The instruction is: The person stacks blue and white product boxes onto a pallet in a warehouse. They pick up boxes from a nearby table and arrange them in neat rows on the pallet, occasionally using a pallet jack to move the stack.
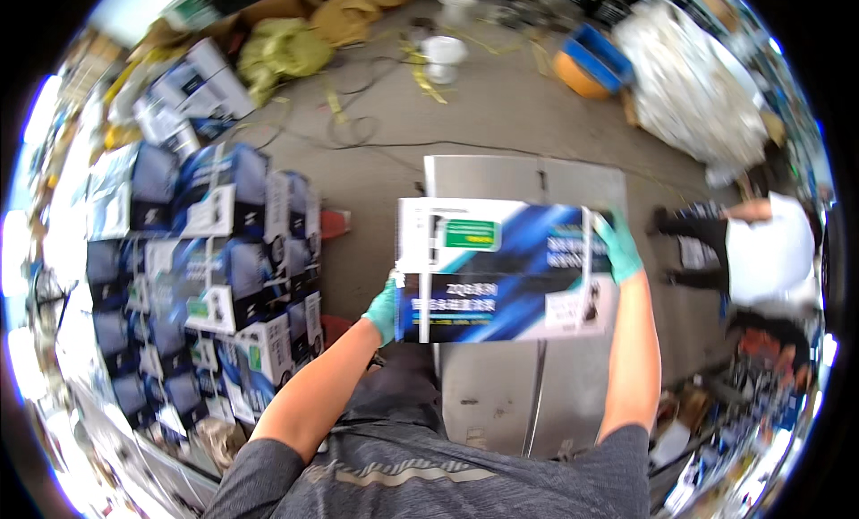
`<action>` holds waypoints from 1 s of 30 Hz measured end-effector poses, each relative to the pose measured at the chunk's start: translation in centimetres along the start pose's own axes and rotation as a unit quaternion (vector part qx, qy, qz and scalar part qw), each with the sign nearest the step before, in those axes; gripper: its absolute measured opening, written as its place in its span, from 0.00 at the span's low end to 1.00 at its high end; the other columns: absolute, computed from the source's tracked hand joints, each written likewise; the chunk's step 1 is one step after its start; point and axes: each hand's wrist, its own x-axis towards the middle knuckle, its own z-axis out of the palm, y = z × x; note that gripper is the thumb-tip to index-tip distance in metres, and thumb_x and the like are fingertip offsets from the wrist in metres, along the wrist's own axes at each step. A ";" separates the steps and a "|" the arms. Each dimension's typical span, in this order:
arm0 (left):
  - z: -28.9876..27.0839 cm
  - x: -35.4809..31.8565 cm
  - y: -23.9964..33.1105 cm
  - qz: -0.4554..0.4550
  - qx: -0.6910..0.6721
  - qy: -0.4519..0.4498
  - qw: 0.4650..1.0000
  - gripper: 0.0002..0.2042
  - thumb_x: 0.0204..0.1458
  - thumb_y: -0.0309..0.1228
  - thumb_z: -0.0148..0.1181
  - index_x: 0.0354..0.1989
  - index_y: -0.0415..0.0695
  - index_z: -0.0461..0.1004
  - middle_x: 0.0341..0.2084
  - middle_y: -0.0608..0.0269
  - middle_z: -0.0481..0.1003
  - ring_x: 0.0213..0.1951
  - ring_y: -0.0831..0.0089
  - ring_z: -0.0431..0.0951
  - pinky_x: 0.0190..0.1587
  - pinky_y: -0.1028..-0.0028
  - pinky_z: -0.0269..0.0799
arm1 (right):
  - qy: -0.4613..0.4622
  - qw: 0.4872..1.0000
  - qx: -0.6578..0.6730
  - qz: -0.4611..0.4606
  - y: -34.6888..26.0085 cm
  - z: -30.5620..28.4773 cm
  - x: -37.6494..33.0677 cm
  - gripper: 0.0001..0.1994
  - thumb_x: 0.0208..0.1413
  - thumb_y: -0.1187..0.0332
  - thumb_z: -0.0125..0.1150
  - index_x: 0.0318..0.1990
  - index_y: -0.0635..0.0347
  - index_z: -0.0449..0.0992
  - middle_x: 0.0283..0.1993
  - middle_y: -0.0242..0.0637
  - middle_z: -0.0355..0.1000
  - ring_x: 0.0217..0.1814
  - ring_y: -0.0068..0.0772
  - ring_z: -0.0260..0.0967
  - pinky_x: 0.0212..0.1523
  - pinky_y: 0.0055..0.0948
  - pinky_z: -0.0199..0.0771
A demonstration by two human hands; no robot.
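Between my two gloved hands is a blue and white cardboard box (506,268) with pale straps round it. My left hand (383,313), in a green glove, grips the box's lower left edge. At the upper right end my right hand (619,246), gloved the same way, is closed on the box's edge. The fingers of both hands are partly hidden by the box. Beneath it in view lies a grey metal work surface (488,398), which the box partly covers; the gap between them cannot be told.
Similar boxes (210,282) are stacked on the left. A person in a white top (769,250) is at the right. Farther off are a white bucket (444,58), a blue and orange container (591,63), a plastic-wrapped heap (684,80) and a yellow-green sack (284,54). A dark cable (394,145) crosses the floor.
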 end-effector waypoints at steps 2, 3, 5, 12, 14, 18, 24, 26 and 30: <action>4.3 -1.9 0.9 0.046 0.106 0.130 0.985 0.37 0.64 0.64 0.33 0.64 0.44 0.66 0.58 0.53 0.73 0.55 0.59 0.76 0.59 0.59 0.72 | 0.021 0.989 0.122 0.086 -0.1 0.9 -3.8 0.25 0.63 0.60 0.59 0.64 0.56 0.64 0.54 0.40 0.74 0.57 0.39 0.73 0.56 0.38 0.76; 1.3 -0.9 0.9 0.065 0.115 0.146 0.981 0.33 0.64 0.61 0.38 0.60 0.45 0.70 0.54 0.54 0.76 0.51 0.62 0.78 0.56 0.61 0.74 | -0.040 0.971 0.199 0.127 -0.5 1.5 -5.0 0.24 0.64 0.60 0.57 0.64 0.61 0.64 0.57 0.53 0.73 0.54 0.47 0.77 0.54 0.42 0.80; -0.2 -1.2 1.8 0.108 0.108 0.181 0.971 0.24 0.65 0.52 0.47 0.52 0.46 0.77 0.47 0.56 0.80 0.44 0.66 0.81 0.49 0.63 0.78 | -0.042 0.919 0.361 0.150 2.4 2.0 -9.1 0.28 0.67 0.56 0.49 0.67 0.66 0.59 0.60 0.65 0.68 0.55 0.64 0.74 0.53 0.62 0.79; 3.4 -11.0 2.6 0.262 0.154 0.168 0.938 0.19 0.64 0.38 0.51 0.57 0.40 0.75 0.50 0.57 0.79 0.47 0.69 0.80 0.51 0.68 0.76 | 0.093 0.884 0.427 0.167 7.9 6.3 -17.6 0.27 0.59 0.48 0.54 0.58 0.56 0.72 0.56 0.48 0.74 0.53 0.50 0.75 0.53 0.52 0.79; 2.8 -17.6 2.7 0.361 0.331 0.190 0.851 0.24 0.64 0.39 0.49 0.63 0.37 0.69 0.57 0.53 0.74 0.56 0.69 0.74 0.60 0.70 0.67 | 0.080 0.898 0.412 0.132 6.8 10.2 -16.9 0.25 0.57 0.47 0.57 0.55 0.55 0.74 0.55 0.46 0.75 0.52 0.49 0.75 0.53 0.52 0.78; 3.1 -28.1 5.1 0.493 0.109 0.169 0.847 0.23 0.63 0.40 0.50 0.61 0.36 0.71 0.54 0.55 0.76 0.54 0.70 0.75 0.59 0.70 0.69 | -0.036 0.870 0.483 0.090 3.6 20.7 -15.0 0.21 0.55 0.51 0.59 0.50 0.53 0.80 0.52 0.42 0.78 0.50 0.45 0.77 0.55 0.50 0.77; -1.3 -48.7 12.9 0.700 0.083 0.266 0.658 0.28 0.63 0.48 0.48 0.52 0.31 0.75 0.48 0.48 0.78 0.50 0.64 0.77 0.58 0.65 0.72 | -0.275 0.753 0.592 0.084 -12.2 44.3 -11.1 0.18 0.54 0.56 0.57 0.46 0.56 0.81 0.54 0.44 0.77 0.55 0.48 0.74 0.59 0.52 0.74; -3.4 -54.5 17.0 0.743 -0.006 0.186 0.642 0.31 0.63 0.52 0.44 0.53 0.30 0.74 0.48 0.46 0.78 0.50 0.61 0.78 0.58 0.62 0.72 | -0.326 0.733 0.592 0.078 -18.1 51.8 -11.1 0.19 0.53 0.56 0.58 0.47 0.57 0.80 0.55 0.46 0.76 0.57 0.50 0.73 0.61 0.53 0.72; -13.2 -64.0 24.8 0.783 -0.030 -0.092 0.614 0.33 0.62 0.59 0.39 0.58 0.42 0.73 0.51 0.53 0.77 0.50 0.55 0.77 0.58 0.57 0.72 | -0.412 0.712 0.560 0.097 -28.7 66.1 -13.0 0.20 0.52 0.58 0.57 0.49 0.58 0.77 0.57 0.46 0.74 0.59 0.50 0.72 0.62 0.51 0.71</action>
